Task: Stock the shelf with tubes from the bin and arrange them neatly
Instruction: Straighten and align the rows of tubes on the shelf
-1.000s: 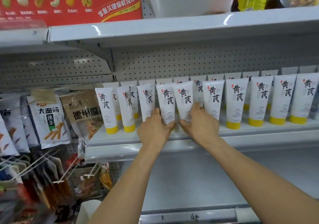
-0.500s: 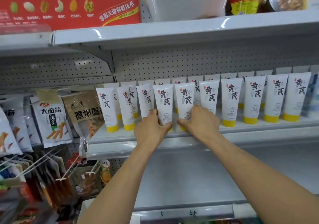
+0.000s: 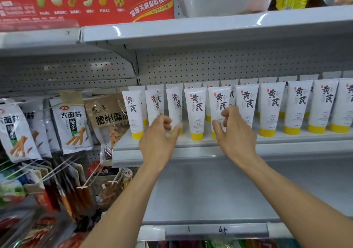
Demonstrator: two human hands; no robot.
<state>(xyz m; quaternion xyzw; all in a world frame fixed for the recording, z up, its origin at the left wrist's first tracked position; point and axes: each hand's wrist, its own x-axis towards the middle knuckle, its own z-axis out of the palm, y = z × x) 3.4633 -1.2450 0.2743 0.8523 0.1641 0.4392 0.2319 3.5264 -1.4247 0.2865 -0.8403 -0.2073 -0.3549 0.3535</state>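
Ten front-row tubes (image 3: 195,112), a back row (image 3: 230,82) hidden beyond counting, and two hands (image 3: 158,140).

Left hand (image 3: 159,133): was bare, its knuckles and thumb showing, in front of the tube shelf (image 3: 191,152).
Right hand (image 3: 234,131): was bare, with faint ridges across its back, also in front of the tube shelf.
Left forearm (image 3: 129,200): was bare from the wrist down, slim and smooth, below the tube shelf.
Right forearm (image 3: 286,194): was bare likewise, below the tube shelf, and looked broader nearer the camera.
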